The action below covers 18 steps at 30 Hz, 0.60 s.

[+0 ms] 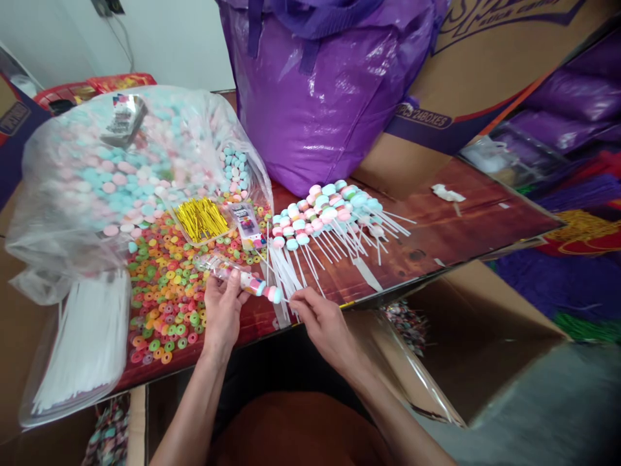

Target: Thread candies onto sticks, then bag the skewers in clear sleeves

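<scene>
Between thumb and fingers, my left hand (224, 312) grips a clear printed candy bag (248, 281). A candy skewer (273, 294) with pastel marshmallows pokes partly out of the bag's open end. My right hand (324, 323) pinches the skewer's white stick close to the marshmallows. Just beyond, finished-looking marshmallow skewers (317, 213) lie in a pile, their sticks towards me. Loose gummy rings (169, 285) spread over the table left of my left hand. A stack of printed bags (246, 224) and a tray of gold twist ties (201, 220) sit among them.
A large clear bag of marshmallows (121, 175) fills the back left. White sticks (82, 343) lie in a tray at front left. A purple bag (320, 103) stands behind the skewers. Below the table's right edge is an open cardboard box (466, 336) with wrapped candy inside.
</scene>
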### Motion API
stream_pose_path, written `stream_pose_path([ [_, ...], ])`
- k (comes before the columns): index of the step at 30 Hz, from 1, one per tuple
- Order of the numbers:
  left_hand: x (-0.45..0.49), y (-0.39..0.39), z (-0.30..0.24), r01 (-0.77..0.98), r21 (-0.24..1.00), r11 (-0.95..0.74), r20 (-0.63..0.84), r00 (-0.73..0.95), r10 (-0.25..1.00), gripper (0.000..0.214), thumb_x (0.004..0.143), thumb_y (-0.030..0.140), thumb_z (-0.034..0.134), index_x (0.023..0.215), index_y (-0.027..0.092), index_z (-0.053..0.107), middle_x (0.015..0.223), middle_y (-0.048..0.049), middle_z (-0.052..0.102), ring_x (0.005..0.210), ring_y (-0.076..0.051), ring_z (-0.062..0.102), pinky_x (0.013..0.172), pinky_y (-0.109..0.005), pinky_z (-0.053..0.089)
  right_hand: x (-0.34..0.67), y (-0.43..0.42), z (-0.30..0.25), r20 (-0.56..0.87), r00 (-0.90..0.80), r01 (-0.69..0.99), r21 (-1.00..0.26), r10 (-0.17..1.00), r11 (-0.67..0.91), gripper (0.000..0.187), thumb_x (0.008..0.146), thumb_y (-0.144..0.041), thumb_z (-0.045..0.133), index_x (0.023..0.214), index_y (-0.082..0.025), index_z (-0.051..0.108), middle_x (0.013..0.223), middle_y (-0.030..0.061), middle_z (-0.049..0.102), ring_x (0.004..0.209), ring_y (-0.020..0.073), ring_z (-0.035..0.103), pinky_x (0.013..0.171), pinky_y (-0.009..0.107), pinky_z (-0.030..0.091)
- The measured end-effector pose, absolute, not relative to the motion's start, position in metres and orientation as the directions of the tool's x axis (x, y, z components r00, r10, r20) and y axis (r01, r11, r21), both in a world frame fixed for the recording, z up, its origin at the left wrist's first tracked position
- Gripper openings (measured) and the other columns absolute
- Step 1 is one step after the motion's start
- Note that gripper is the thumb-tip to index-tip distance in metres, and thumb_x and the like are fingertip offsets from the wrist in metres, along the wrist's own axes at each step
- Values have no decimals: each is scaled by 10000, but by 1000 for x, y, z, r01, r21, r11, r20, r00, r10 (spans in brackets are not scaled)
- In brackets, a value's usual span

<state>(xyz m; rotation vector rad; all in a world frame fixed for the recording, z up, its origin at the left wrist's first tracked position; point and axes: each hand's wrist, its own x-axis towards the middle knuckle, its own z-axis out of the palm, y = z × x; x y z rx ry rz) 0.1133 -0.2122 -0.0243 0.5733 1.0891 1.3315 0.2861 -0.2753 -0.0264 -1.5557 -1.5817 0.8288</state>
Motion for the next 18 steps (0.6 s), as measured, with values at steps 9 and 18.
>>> stream_pose_path([
  [9, 111, -212, -26, -484, 826, 288, -349, -40, 936, 456, 672, 426, 839, 967, 147, 633, 972, -82, 741, 819, -190, 719, 769, -340, 582, 290, -276, -26, 309, -148, 755, -578, 939, 309, 241, 1013, -170, 411, 880, -174, 611, 727, 22, 615, 641, 140, 564, 664, 244, 376],
  [18, 115, -214, -25, -491, 821, 291, -348, -26, 937, 457, 674, 425, 840, 981, 160, 628, 960, -80, 749, 816, -200, 727, 747, -333, 589, 285, -276, -21, 233, -167, 792, -548, 958, 271, 284, 1030, -220, 373, 846, -193, 587, 634, -12, 570, 560, 128, 521, 596, 238, 333],
])
